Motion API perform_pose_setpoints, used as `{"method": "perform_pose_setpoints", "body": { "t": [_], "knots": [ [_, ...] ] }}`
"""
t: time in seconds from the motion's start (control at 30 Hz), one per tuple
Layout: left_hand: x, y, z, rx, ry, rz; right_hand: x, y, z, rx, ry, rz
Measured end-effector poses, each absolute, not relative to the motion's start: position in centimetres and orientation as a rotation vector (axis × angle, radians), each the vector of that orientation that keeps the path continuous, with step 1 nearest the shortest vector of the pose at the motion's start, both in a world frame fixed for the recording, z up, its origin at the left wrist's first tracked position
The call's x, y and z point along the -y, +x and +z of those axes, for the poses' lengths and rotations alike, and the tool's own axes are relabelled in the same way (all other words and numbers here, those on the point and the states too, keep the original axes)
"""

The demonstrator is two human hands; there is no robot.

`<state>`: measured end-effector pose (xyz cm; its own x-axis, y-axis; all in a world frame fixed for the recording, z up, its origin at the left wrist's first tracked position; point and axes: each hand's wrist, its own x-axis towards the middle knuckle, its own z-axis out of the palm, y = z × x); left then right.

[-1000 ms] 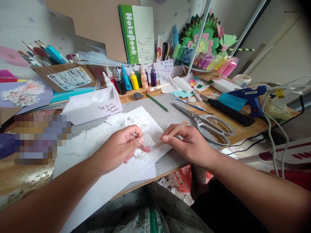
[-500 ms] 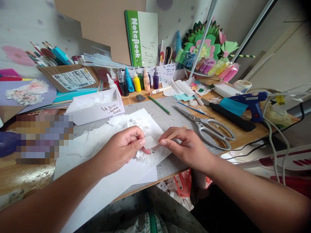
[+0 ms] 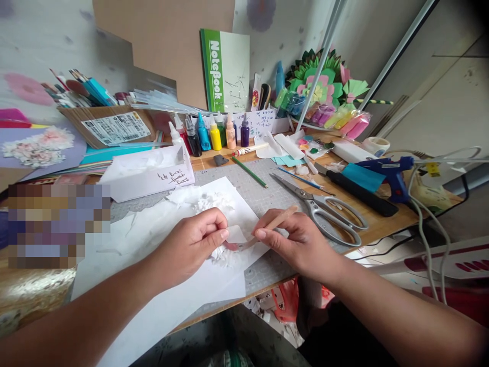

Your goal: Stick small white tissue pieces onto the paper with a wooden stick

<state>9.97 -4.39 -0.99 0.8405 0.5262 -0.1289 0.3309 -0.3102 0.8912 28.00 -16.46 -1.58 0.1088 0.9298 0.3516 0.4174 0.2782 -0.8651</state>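
My left hand point(image 3: 198, 242) pinches a small piece of thin white paper point(image 3: 237, 234) between thumb and fingers. In my right hand point(image 3: 292, 239) is a flat, light-brown wooden stick point(image 3: 281, 218), slanting up over the fingers. The stick's lower end reaches toward the left fingertips; whether it touches the paper piece I cannot tell. Below and behind the hands, crumpled white paper bits point(image 3: 216, 201) lie on white paper sheets point(image 3: 153, 285). More bits sit under the left fingertips, partly hidden.
Large scissors point(image 3: 317, 204), a green pencil point(image 3: 249, 172) and a black-handled knife point(image 3: 362, 193) lie to the right on the grey cutting mat point(image 3: 260, 199) and desk. A blue glue gun point(image 3: 395, 176) trails cables. Behind stand several paint bottles point(image 3: 216, 135) and a white box point(image 3: 153, 176).
The view has shifted slightly, lowering the scene in the frame. My right hand and the stick have moved a little away from the left fingertips, and more of the paper piece shows.
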Motion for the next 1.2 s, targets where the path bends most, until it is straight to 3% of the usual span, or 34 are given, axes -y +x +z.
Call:
{"method": "perform_pose_setpoints", "body": {
  "t": [0.23, 1.2],
  "knots": [
    [4.5, 10.1, -1.1, -0.651, 1.886, 0.258, 16.0, 28.4, -2.3, 1.53, -1.34, 0.473],
    [4.3, 10.0, -1.3, -0.654, 1.983, 0.214, 16.2, 26.8, -2.7, 1.601, -1.162, 0.472]
  ]
}}
